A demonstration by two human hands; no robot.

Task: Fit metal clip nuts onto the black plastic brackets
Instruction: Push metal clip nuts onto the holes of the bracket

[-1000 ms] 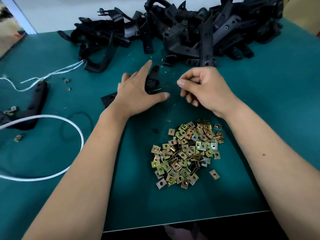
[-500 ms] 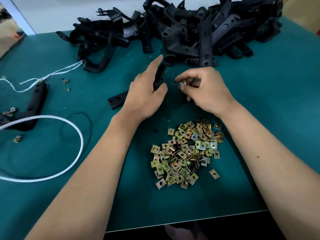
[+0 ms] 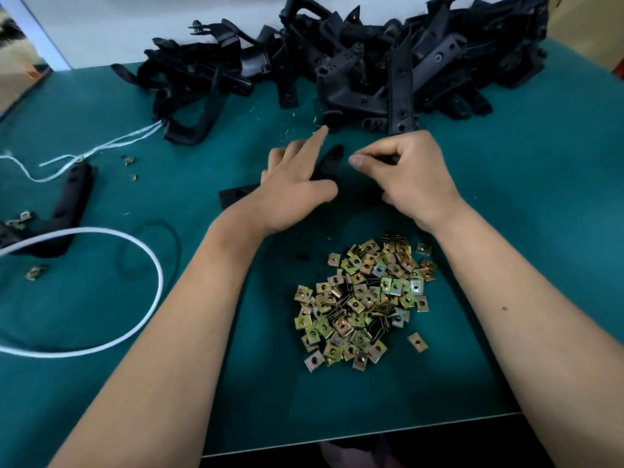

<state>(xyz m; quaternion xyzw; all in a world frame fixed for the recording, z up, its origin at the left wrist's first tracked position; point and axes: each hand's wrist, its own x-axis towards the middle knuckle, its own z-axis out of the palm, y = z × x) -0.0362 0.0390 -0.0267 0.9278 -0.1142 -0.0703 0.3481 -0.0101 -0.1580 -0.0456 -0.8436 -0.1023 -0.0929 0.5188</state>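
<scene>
The left hand [image 3: 292, 192] lies over a black bracket [image 3: 238, 194] on the mat, fingers fairly straight, index pointing away, pinning it flat. Just right of it, the right hand [image 3: 410, 177] curls its fingers, thumb tip toward the bracket's far end [image 3: 332, 157]; whether it pinches a clip nut I cannot tell. This looks like the fitting step: next, slide a nut squarely onto that end. The nut pile [image 3: 363, 302] lies nearer the body, between the forearms.
</scene>
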